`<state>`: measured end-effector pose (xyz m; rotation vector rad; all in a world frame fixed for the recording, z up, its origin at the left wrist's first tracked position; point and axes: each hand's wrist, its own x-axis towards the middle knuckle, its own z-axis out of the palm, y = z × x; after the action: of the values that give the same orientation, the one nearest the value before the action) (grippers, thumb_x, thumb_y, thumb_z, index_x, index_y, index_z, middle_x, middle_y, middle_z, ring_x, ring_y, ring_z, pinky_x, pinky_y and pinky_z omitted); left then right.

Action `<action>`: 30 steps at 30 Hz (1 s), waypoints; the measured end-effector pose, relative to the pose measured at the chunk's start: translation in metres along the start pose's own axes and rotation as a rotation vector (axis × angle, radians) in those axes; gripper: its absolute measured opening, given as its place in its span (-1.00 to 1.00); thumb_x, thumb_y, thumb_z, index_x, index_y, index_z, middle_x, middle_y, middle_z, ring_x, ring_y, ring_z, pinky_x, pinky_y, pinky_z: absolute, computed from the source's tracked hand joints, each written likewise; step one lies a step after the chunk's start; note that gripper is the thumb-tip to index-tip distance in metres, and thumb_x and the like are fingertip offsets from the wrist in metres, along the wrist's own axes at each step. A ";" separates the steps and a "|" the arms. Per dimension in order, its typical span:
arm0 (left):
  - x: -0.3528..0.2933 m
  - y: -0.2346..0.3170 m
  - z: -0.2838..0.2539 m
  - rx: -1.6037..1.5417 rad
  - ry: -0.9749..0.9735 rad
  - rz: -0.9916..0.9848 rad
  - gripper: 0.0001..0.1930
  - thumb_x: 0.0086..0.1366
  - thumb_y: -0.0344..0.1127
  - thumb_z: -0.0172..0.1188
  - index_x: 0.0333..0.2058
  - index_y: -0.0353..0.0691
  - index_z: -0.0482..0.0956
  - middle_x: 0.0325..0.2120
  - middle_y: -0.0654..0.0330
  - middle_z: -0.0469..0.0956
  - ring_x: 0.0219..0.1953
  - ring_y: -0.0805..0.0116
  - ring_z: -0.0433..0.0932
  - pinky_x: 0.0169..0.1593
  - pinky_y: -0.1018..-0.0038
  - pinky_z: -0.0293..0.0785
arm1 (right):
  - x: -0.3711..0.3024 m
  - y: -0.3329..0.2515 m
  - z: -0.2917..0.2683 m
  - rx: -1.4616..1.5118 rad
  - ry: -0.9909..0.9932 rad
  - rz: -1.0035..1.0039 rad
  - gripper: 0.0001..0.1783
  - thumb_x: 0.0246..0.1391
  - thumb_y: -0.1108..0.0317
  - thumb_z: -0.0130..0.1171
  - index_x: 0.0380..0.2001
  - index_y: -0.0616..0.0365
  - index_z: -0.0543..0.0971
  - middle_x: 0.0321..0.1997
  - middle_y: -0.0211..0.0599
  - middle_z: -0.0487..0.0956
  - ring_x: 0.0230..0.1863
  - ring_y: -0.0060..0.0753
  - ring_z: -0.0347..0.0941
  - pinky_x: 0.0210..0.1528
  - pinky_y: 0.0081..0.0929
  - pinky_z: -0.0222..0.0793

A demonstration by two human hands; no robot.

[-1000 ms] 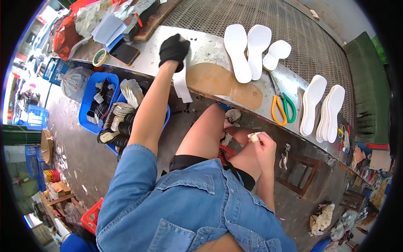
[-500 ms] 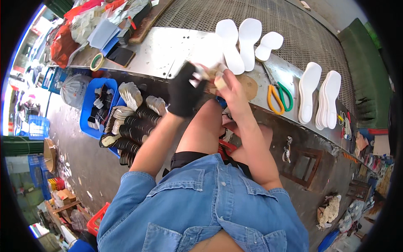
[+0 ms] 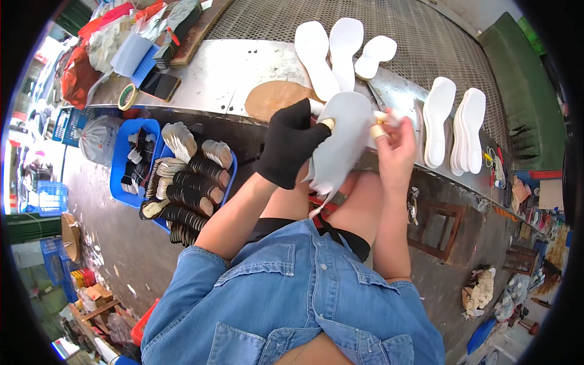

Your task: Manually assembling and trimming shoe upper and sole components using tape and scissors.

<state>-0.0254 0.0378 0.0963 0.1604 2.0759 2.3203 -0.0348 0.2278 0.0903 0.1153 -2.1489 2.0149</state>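
Note:
Over my lap, a pale grey-white insole (image 3: 344,137) hangs tilted, its lower end ragged and stringy. My left hand (image 3: 292,143), in a black fingerless glove, grips its left edge between thumb and fingers. Light wraps cover some fingertips on both hands. At the insole's right edge is my bare right hand (image 3: 398,140), its fingers curled together and slightly blurred; whether they pinch the edge is unclear. A brown round board (image 3: 274,100) lies on the metal-topped bench (image 3: 243,64) behind. White insoles (image 3: 344,52) lie beyond, and more insole stacks (image 3: 439,121) sit to the right.
Left of my legs, blue crates (image 3: 115,176) hold dark and pale shoe parts (image 3: 194,176). Tape (image 3: 127,97), a phone (image 3: 160,86) and plastic bags (image 3: 106,45) occupy the bench's left side. A brown frame (image 3: 438,228) stands beneath the bench.
The grey-white insole has come up in front of me in my left hand, uncovering the round board. My right hand has moved right, and the scissors' orange and green handles are now hidden.

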 end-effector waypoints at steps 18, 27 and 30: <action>-0.012 0.002 0.028 0.168 0.057 0.221 -0.74 0.13 -0.42 0.19 -0.17 -0.31 0.55 -0.42 0.15 0.53 -0.41 0.49 0.55 -0.36 0.61 0.43 | -0.005 -0.006 0.011 0.469 -0.197 0.198 -0.82 -0.02 0.51 0.23 -0.31 0.25 0.49 -0.39 -0.32 0.57 -0.42 -0.64 0.48 -0.45 -0.73 0.42; -0.016 0.001 0.023 0.145 0.102 0.194 -0.75 0.07 -0.48 0.23 -0.22 -0.32 0.58 -0.47 0.16 0.51 -0.39 0.49 0.56 -0.37 0.59 0.44 | -0.004 0.001 0.018 0.572 -0.181 0.282 -0.88 -0.02 0.50 0.22 -0.37 0.25 0.53 -0.43 -0.35 0.56 -0.49 -0.65 0.47 -0.50 -0.73 0.39; -0.015 -0.001 0.023 0.322 0.132 0.261 -0.73 0.03 -0.50 0.23 -0.22 -0.31 0.58 -0.48 0.16 0.50 -0.41 0.48 0.55 -0.37 0.61 0.44 | -0.008 -0.009 0.023 0.436 -0.113 0.243 -0.92 -0.01 0.50 0.20 -0.41 0.26 0.53 -0.47 -0.38 0.55 -0.58 -0.65 0.45 -0.62 -0.73 0.33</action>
<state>-0.0085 0.0596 0.0965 0.3087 2.6308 2.1564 -0.0276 0.2038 0.0963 0.0300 -1.8190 2.6514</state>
